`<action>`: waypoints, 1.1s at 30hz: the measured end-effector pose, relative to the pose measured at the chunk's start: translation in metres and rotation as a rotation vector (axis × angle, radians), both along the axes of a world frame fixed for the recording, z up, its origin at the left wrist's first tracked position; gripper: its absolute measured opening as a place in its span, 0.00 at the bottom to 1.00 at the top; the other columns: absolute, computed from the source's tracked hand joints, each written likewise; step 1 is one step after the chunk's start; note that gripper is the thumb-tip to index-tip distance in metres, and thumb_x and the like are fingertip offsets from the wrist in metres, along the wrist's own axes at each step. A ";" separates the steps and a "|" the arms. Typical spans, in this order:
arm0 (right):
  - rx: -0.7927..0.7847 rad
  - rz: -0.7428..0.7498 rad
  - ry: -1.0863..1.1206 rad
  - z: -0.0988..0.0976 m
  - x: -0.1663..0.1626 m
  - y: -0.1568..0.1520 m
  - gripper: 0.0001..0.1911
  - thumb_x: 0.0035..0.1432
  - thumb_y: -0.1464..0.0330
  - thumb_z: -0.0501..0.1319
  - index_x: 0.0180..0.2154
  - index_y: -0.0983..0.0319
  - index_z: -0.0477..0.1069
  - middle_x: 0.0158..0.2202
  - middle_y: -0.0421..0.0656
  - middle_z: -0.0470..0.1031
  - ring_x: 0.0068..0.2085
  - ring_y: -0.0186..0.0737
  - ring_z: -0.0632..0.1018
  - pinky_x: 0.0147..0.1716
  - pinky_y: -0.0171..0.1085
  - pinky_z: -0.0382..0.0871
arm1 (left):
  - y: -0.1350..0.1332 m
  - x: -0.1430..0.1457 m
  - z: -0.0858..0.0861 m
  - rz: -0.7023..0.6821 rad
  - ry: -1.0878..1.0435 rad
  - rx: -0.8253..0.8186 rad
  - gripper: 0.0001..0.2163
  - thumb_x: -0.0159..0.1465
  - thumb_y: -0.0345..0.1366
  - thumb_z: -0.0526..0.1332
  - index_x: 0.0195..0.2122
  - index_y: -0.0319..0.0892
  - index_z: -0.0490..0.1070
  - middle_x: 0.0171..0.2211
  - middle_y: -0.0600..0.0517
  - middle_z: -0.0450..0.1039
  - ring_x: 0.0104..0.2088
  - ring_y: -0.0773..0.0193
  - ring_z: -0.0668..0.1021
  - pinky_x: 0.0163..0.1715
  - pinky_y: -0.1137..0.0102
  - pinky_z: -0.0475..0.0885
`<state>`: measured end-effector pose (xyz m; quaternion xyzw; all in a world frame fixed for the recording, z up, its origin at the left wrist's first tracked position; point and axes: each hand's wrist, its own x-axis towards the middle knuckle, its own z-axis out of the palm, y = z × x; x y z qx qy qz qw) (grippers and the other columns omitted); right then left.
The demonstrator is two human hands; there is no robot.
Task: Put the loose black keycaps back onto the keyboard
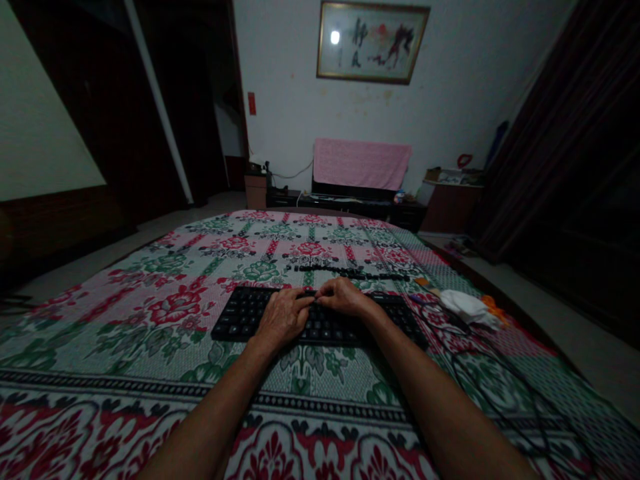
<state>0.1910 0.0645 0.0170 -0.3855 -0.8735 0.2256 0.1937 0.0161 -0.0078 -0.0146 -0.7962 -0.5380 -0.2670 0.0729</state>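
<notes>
A black keyboard (240, 316) lies flat on the patterned bedspread, its keys facing up. My left hand (286, 313) rests on the middle of it with the fingers stretched toward the upper rows. Just right of those fingertips, my right hand (345, 297) is closed in a pinch over the top rows. Whatever sits between its thumb and finger is too small and dark to make out. Behind the keyboard runs an uneven line of small loose black keycaps (345, 272).
Right of the keyboard lie a white cloth or bag (463, 307), something orange (494, 311) and a looping black cable (500, 360). The bedspread (150, 347) covers a wide surface. Beyond it stand a low cabinet and a screen under a pink towel (361, 163).
</notes>
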 end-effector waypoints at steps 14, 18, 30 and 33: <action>0.134 0.043 -0.069 0.003 0.000 -0.005 0.11 0.51 0.72 0.54 0.32 0.63 0.76 0.29 0.41 0.76 0.30 0.33 0.73 0.30 0.29 0.61 | -0.004 0.004 0.007 -0.008 0.011 -0.019 0.14 0.58 0.33 0.54 0.44 0.48 0.71 0.47 0.49 0.68 0.47 0.58 0.68 0.48 0.60 0.63; 0.231 -0.019 -0.092 0.001 0.000 -0.015 0.12 0.53 0.72 0.54 0.35 0.62 0.75 0.34 0.43 0.75 0.36 0.35 0.73 0.37 0.31 0.61 | -0.003 0.002 0.003 -0.025 0.030 0.016 0.14 0.59 0.33 0.53 0.45 0.47 0.70 0.47 0.48 0.68 0.48 0.58 0.68 0.48 0.60 0.63; 0.490 -0.337 -0.054 -0.016 0.039 -0.080 0.11 0.56 0.72 0.52 0.40 0.61 0.69 0.39 0.46 0.69 0.43 0.39 0.67 0.43 0.39 0.57 | -0.010 0.006 0.003 0.008 0.016 0.148 0.13 0.58 0.31 0.52 0.43 0.43 0.69 0.43 0.46 0.69 0.43 0.57 0.70 0.45 0.61 0.65; 0.492 -0.381 -0.058 -0.018 0.050 -0.089 0.11 0.56 0.72 0.52 0.39 0.61 0.69 0.38 0.46 0.69 0.42 0.40 0.67 0.43 0.40 0.56 | -0.015 0.008 0.004 0.057 0.060 0.171 0.14 0.58 0.31 0.51 0.44 0.43 0.68 0.41 0.46 0.70 0.41 0.57 0.70 0.43 0.63 0.65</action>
